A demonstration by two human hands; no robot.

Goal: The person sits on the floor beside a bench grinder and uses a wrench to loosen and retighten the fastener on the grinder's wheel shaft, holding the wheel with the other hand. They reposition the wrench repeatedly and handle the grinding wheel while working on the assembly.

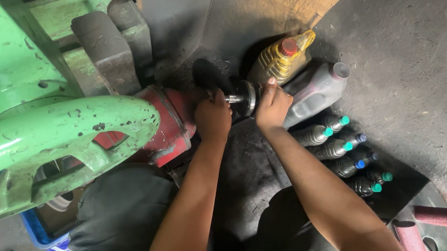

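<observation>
**Two hands at the end of a red machine part**

The left hand (pixel 213 116) is curled around the spot where the red housing (pixel 171 125) ends, its fingers (pixel 218 99) closed on a thin bright metal shaft (pixel 234 99) that sticks out from it. The right hand (pixel 271 106) sits just beside it, fingers bent and pressed against a dark round metal piece (pixel 247 97) on the shaft's far end; whether they grip it or only push on it cannot be told. The shaft and round piece lie between the two hands, low over the dark floor (pixel 441 75).

The red housing joins a large green machine (pixel 15 89) with chipped paint, which fills the upper left. Just beyond the right hand lie a yellow bottle with a red cap (pixel 279 57) and a grey jug (pixel 315 91). Near the right forearm, a row of small dark bottles with green and blue caps (pixel 338 148) rests on the floor. Reddish abrasive rolls (pixel 439 217) lie at the lower right.
</observation>
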